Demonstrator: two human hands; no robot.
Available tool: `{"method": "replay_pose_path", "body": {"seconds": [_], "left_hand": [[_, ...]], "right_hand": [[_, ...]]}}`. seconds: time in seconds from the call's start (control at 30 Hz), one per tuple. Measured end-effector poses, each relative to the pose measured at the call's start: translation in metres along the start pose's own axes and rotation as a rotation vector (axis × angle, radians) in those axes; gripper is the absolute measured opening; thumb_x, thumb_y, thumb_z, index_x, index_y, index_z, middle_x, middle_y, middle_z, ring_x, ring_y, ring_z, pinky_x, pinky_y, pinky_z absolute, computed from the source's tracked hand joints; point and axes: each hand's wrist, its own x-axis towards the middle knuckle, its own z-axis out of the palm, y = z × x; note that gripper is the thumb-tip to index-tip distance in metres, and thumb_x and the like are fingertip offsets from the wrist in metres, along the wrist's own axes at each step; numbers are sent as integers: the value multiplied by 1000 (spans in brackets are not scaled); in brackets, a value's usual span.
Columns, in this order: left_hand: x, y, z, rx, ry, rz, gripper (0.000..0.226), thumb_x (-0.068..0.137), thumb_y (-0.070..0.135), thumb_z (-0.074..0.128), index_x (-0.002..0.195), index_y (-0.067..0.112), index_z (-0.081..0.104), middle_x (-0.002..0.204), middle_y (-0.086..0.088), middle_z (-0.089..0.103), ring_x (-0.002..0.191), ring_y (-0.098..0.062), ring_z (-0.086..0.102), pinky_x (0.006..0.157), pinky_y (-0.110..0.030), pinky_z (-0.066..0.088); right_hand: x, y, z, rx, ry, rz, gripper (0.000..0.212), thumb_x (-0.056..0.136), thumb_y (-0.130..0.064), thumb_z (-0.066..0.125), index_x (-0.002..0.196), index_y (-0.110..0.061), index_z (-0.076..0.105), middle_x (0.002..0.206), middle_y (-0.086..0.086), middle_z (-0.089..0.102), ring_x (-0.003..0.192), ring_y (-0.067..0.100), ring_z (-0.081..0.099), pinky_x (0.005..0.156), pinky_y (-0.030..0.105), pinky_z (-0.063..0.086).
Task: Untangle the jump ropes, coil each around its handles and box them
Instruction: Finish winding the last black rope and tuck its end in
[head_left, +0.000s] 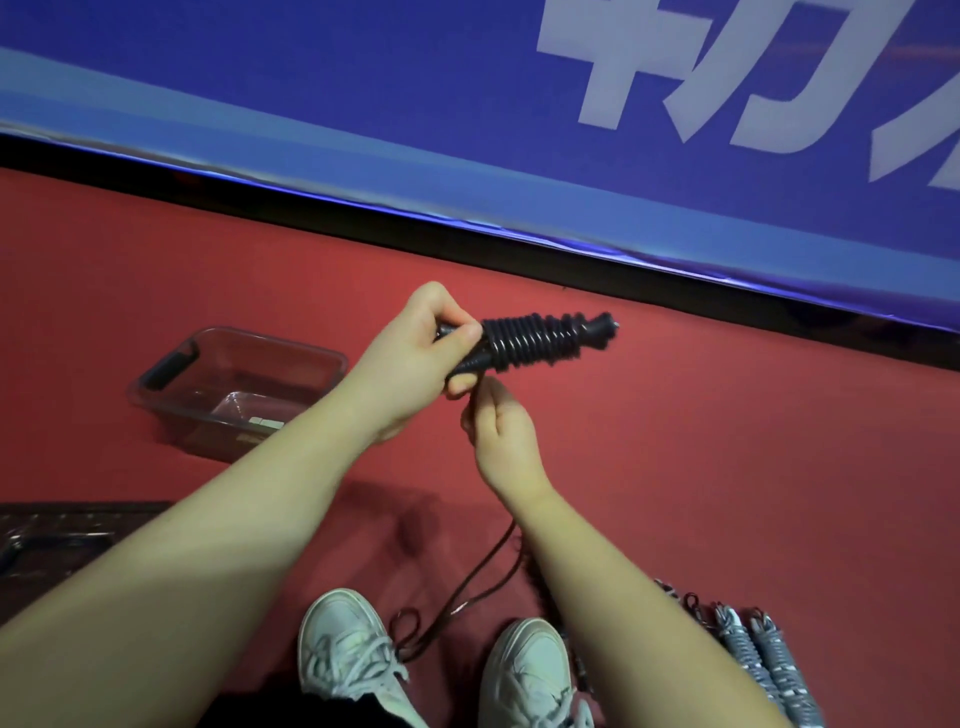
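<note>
My left hand grips the near end of a pair of black jump rope handles, held level above the red floor. Dark rope is coiled tightly round them in several turns. Just below, my right hand pinches the loose part of that rope. The free rope hangs down to the floor and loops beside my shoes. A clear plastic box with black grips stands on the floor to the left. Two grey-and-white coiled jump ropes lie at the lower right.
A blue banner wall with white lettering runs across the back, with a black strip at its foot. My white sneakers are at the bottom. A dark mat lies at the left edge.
</note>
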Motion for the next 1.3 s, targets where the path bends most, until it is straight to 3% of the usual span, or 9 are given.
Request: {"method": "replay_pose_path", "body": {"seconds": [0.1,0.23,0.33,0.57,0.73,0.8,1.03,1.13,1.3], "left_hand": [[15,-7,-12,61,229,-60,25,96,3,46,79,20,38,74,-7,47,44,-11,45,47,-20,37],[24,-23,-22,193,369,-108,27,95,8,49,77,23,37,76,-2,47,47,-13,47,46,-18,38],[25,-28,-21,357,407,-90,23,94,12,50,78,22,38,73,-1,50,49,-14,53,45,-14,41],[23,-26,-12,486,382,-26,12,94,14,50,90,14,39,80,-5,54,81,-38,62,77,-47,51],[31,-20,-13,269,478,-50,25,94,10,51,76,23,39,78,1,49,57,-16,57,49,-17,48],[35,-20,-13,163,519,-91,28,94,8,51,74,23,38,80,2,47,58,-12,52,42,-12,42],[36,-31,-23,118,565,-185,26,95,8,50,75,21,38,83,1,45,63,-14,51,45,-13,45],[37,-36,-31,389,525,-124,14,94,13,50,84,17,41,81,1,49,75,-27,55,65,-33,46],[32,-41,-27,818,340,37,8,94,14,50,97,7,47,95,-16,58,84,-34,52,64,-31,26]], "right_hand": [[-9,-15,-4,306,17,101,23,99,-31,34,102,-28,56,62,-11,50,58,1,48,61,20,37],[-15,-18,-16,150,-227,200,29,100,-33,39,123,-24,53,107,0,66,101,23,59,78,33,45],[-17,-25,-25,-136,-229,201,33,101,-38,32,122,-22,51,101,5,65,95,30,59,66,35,38],[-5,-42,-48,-255,-125,195,27,97,-45,38,105,-23,50,80,3,65,76,30,59,56,32,30],[-7,-22,-34,600,-143,638,33,100,-27,39,74,-20,57,57,-5,45,48,12,42,53,26,36],[-17,-16,-22,599,-137,719,34,102,-25,36,74,-18,55,58,-4,46,47,11,42,51,26,35],[-30,0,-17,84,-278,621,36,103,-31,27,72,-22,43,80,3,57,84,31,56,65,34,34],[-31,-14,-29,11,-248,514,33,101,-38,28,79,-23,47,71,-5,54,84,30,58,61,33,31],[-21,-58,-65,-212,-109,72,30,88,-54,47,79,-28,39,66,-7,53,71,23,57,53,31,26]]}}
